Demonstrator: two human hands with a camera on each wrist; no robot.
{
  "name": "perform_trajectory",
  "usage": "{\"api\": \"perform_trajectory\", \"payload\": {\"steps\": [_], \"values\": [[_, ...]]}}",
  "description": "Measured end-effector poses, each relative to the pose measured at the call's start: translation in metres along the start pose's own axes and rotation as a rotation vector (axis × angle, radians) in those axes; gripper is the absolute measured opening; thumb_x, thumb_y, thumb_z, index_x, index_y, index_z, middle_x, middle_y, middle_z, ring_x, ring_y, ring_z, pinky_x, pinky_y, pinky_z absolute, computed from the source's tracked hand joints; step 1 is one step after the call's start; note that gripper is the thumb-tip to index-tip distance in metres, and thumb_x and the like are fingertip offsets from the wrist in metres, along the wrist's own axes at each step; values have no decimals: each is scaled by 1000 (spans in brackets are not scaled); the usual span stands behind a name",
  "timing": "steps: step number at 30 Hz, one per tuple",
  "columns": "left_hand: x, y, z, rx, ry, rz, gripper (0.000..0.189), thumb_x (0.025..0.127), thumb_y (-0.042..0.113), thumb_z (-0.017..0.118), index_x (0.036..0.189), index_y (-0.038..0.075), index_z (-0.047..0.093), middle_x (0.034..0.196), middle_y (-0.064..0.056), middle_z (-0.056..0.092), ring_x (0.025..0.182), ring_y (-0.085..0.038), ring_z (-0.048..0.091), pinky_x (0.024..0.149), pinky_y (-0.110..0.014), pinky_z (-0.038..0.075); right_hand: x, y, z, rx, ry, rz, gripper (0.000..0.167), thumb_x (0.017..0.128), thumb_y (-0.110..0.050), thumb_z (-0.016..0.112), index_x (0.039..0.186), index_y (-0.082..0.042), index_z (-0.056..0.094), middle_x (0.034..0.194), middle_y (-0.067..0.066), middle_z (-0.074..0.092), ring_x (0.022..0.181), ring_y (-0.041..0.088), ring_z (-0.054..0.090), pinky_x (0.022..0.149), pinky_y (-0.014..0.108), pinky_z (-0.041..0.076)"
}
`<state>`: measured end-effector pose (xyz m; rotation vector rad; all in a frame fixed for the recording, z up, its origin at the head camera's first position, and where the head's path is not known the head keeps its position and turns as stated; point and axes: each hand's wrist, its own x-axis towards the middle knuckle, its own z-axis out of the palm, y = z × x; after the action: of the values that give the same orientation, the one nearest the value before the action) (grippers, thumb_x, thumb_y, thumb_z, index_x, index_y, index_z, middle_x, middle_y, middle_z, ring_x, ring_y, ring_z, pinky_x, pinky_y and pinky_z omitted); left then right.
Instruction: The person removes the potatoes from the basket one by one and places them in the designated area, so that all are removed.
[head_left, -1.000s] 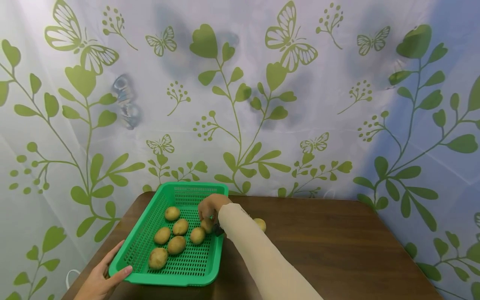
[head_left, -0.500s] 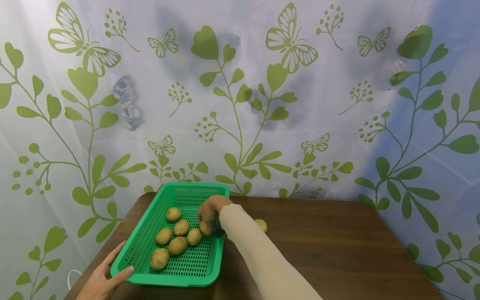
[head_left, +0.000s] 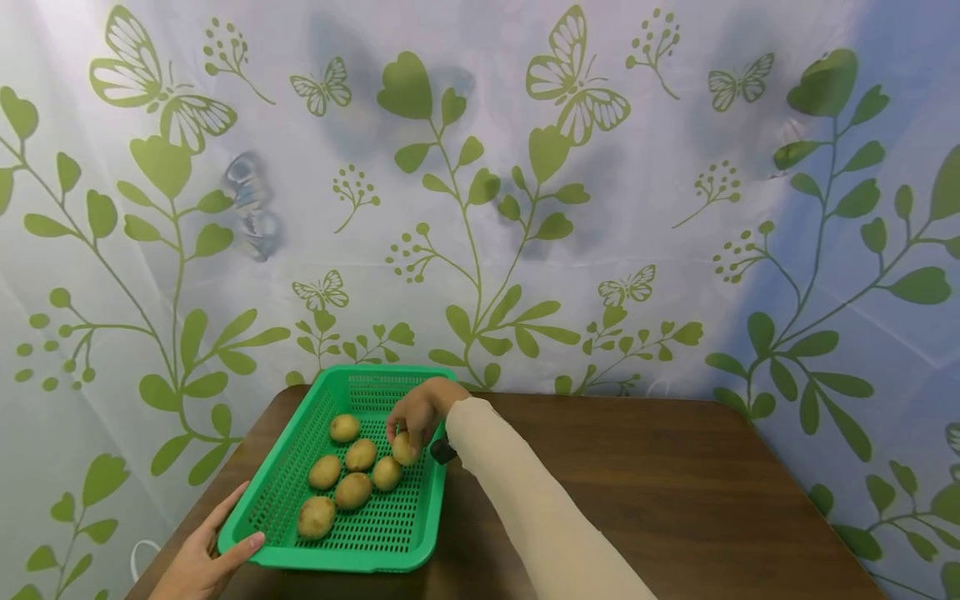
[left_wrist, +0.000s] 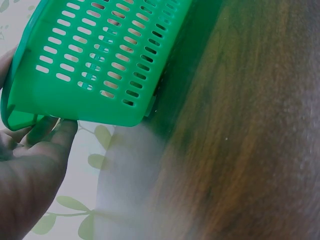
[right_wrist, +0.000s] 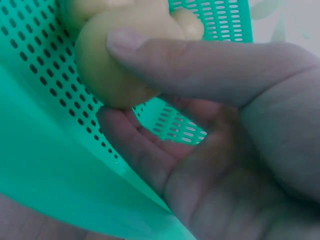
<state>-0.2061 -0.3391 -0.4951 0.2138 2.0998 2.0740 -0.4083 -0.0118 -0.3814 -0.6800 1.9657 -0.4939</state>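
Note:
A green perforated plastic basket (head_left: 375, 560) holds several yellow-brown potatoes (head_left: 353, 491). At its near left corner my left hand (head_left: 206, 546) grips the rim, the thumb over the top; in the left wrist view that hand's fingers (left_wrist: 62, 136) lie under the basket's edge. My right hand (head_left: 422, 410) reaches over the right side, pinching a potato (head_left: 405, 448) inside the basket. The right wrist view has this potato (right_wrist: 107, 70) between the thumb and the fingertips, with other potatoes (right_wrist: 188, 24) just past it.
A dark brown wooden table (head_left: 660, 483) carries the basket and extends to the right. Behind it hangs a pale curtain (head_left: 480, 250) printed with green leaves and butterflies. A black object (head_left: 442, 451) sits at the right wrist, below the cream sleeve (head_left: 540, 508).
My right hand has lifted and turned slightly, so its potato shows more fully. A potato beside it shifted a little left. The potato on the table is now hidden behind the sleeve.

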Motion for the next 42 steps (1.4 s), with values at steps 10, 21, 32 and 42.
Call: {"api": "perform_trajectory", "payload": {"steps": [10, 21, 32, 42], "values": [[-2, 0, -1, 1, -6, 18, 81, 109, 5, 52, 164, 1, -7, 118, -14, 62, 96, -15, 67, 80, -34, 58, -1, 3, -7, 46, -39, -79, 36, 92, 11, 72, 121, -8, 63, 126, 6, 56, 94, 19, 61, 77, 31, 55], [-2, 2, 1, -25, -52, 56, 82, 109, 3, 49, 160, -5, -14, 131, -9, 61, 114, -19, 66, 91, -37, 58, -12, 14, -11, 47, -57, -310, 38, 93, 3, 76, 125, -10, 61, 137, 1, 52, 108, 19, 57, 86, 34, 55], [-3, 2, -3, -72, -110, 103, 80, 110, 0, 44, 158, -5, -19, 133, -1, 62, 118, -18, 64, 92, -37, 58, -22, 33, 0, 418, -34, -571, 39, 97, 18, 60, 125, -8, 56, 134, 9, 50, 102, 22, 56, 88, 38, 52], [-5, 6, 7, 22, 44, 0, 82, 109, 9, 54, 165, 2, -5, 138, 3, 50, 118, -13, 64, 92, -36, 57, -28, 47, 21, 669, 100, -650, 37, 98, 17, 56, 123, -9, 58, 143, 14, 45, 106, 24, 63, 107, 52, 46]]}}
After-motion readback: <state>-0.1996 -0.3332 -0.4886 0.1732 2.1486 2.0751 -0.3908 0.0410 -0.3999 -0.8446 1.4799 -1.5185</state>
